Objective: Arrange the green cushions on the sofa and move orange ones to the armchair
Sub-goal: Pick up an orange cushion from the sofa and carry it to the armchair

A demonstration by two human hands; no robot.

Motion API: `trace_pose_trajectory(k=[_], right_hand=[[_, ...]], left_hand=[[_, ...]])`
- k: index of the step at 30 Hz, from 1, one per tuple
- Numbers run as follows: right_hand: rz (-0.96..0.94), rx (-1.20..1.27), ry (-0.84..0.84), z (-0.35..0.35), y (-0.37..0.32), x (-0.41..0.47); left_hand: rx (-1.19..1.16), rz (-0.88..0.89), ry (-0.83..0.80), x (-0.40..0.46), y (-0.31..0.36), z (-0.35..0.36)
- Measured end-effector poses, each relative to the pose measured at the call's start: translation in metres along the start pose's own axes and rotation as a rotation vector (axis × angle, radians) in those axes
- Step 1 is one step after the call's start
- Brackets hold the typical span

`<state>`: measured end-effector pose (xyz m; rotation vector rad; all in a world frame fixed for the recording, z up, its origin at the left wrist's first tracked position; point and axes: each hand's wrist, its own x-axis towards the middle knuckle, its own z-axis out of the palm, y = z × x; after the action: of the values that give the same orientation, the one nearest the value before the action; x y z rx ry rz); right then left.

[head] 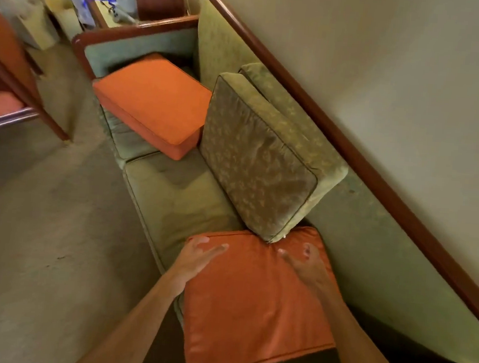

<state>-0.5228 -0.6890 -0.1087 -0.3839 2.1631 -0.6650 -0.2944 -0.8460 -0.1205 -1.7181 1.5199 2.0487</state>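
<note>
Orange cloth covers the near cushion (257, 300), which is lying flat on the sofa (173, 202) seat at its near end. It is touched by both hands: the left hand (197, 259) at its left top corner and the right hand (309, 268) on its top, fingers spread wide. A green cushion (258, 165) is leaned against the sofa back, touching its far edge. Another orange cushion (152, 103) is seen at the far end.
</note>
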Motion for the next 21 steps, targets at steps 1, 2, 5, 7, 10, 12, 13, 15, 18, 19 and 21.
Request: trace_pose_trajectory(k=[1,2,5,7,10,12,13,15,18,19,21], right_hand=[[-0.017,-0.075,-0.020,-0.001,0.010,0.026],[-0.048,-0.137,-0.047,0.000,0.016,0.056],[-0.170,-0.479,-0.092,0.002,0.033,0.134],[-0.223,-0.610,-0.174,0.006,0.043,0.181],[-0.262,-0.762,-0.179,0.011,0.064,0.237],[-0.229,-0.792,-0.195,0.020,0.082,0.271],[-0.234,-0.828,-0.198,0.032,0.098,0.285],[-0.338,-0.907,-0.048,0.045,0.109,0.289],[-0.351,-0.880,0.149,0.060,0.129,0.287],[-0.340,-0.866,0.171,0.061,0.135,0.280],[-0.288,-0.863,0.160,0.063,0.146,0.266]], left_hand=[[0.003,-0.014,0.007,0.016,-0.005,0.008],[-0.001,-0.014,0.019,0.033,-0.008,0.017],[0.043,0.007,0.092,0.086,-0.009,0.039],[0.176,0.062,0.168,0.126,-0.011,0.050],[0.536,0.120,0.221,0.188,-0.027,0.064],[0.702,0.068,0.175,0.221,-0.047,0.074],[0.784,0.043,0.176,0.236,-0.064,0.083],[0.902,0.056,0.248,0.242,-0.075,0.091],[0.983,0.059,0.291,0.245,-0.087,0.101],[1.001,0.057,0.285,0.243,-0.091,0.102],[1.010,0.047,0.257,0.236,-0.099,0.104]])
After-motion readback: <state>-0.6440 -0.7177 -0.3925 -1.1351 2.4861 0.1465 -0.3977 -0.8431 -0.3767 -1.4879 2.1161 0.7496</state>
